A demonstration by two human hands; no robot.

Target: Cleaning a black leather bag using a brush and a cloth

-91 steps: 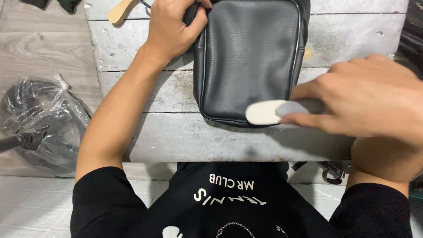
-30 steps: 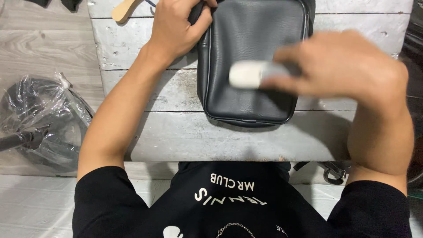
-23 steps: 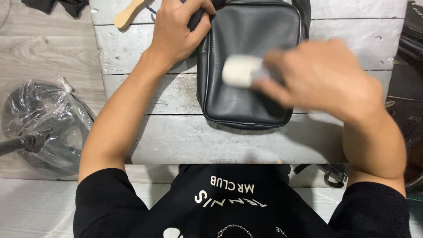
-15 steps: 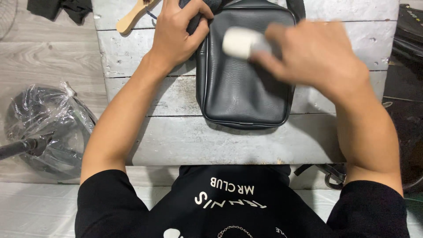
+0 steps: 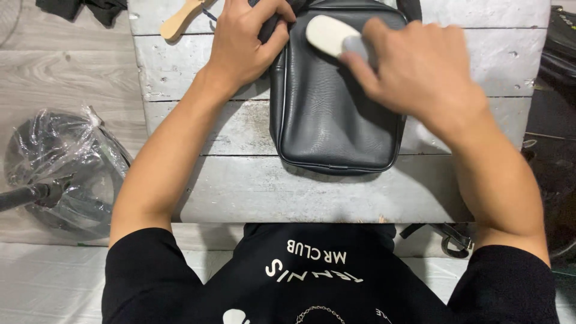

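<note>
A black leather bag (image 5: 336, 102) lies flat on a whitewashed wooden table (image 5: 198, 126), its top end away from the person. The left hand (image 5: 246, 42) is clamped on the bag's upper left corner, fingers curled over the edge. The right hand (image 5: 420, 72) grips a white oval brush (image 5: 327, 33) and presses it on the bag's upper face, near the top edge. The two hands are apart, the bag's top between them. Left of the bag, at the table's far edge, lies a wooden handle (image 5: 180, 18). Further left of the bag, on the floor, sits a round stand base wrapped in clear plastic (image 5: 60, 168).
</note>
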